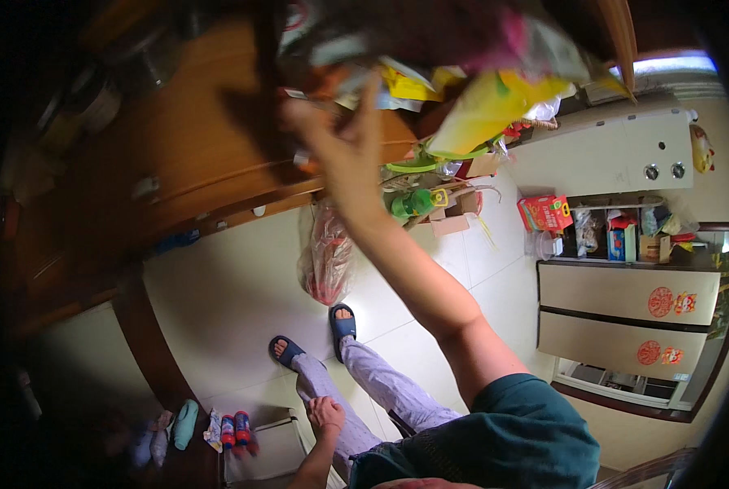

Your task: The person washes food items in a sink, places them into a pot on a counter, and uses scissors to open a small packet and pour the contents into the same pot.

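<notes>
My right hand (340, 131) reaches up over the edge of a brown wooden cabinet (199, 134), blurred by motion. Its fingers are spread among packets, and I cannot tell whether they grip one. A yellow packet (410, 84) lies just beyond the fingertips. Right of it, a larger yellow and white bag (477, 116) leans out over the edge. My left hand (326, 414) hangs low by my trouser leg, fingers curled, with nothing visible in it.
On the tiled floor, a clear plastic bag with red contents (328, 257) sits before my slippers (343, 327). A green bottle (412, 203) and an open carton (450, 225) stand beside it. At right are a red box (545, 213) and a refrigerator (621, 293).
</notes>
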Tool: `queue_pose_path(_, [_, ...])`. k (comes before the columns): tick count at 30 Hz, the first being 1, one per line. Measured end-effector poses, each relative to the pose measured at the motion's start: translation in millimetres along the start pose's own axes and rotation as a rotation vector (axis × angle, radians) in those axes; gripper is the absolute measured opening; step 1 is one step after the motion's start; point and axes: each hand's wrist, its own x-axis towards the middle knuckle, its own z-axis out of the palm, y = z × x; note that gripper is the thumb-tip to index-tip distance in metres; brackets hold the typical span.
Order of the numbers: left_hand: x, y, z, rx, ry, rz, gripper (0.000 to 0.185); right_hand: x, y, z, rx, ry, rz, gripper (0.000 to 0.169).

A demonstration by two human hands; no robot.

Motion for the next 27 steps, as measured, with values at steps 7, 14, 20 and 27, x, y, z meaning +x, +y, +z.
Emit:
queue_pose_path(7, [-5, 8, 15, 0.04, -0.039, -0.017, 0.012, 27, 12, 52, -0.138, -0.264, 0.076, 0.053])
queue_pose_path(14, [-11, 8, 18, 0.049, -0.026, -0.043, 0.012, 9, 3, 43, -0.225, -0.398, 0.117, 0.059])
queue_pose_path(20, [-8, 10, 18, 0.083, -0.084, -0.092, 0.013, -7, 4, 40, -0.283, -0.454, 0.079, 0.089])
queue_pose_path(27, [-3, -3, 30, 0.112, -0.126, -0.133, 0.014, -75, -41, -43, -0.189, -0.534, 0.469, 0.085])
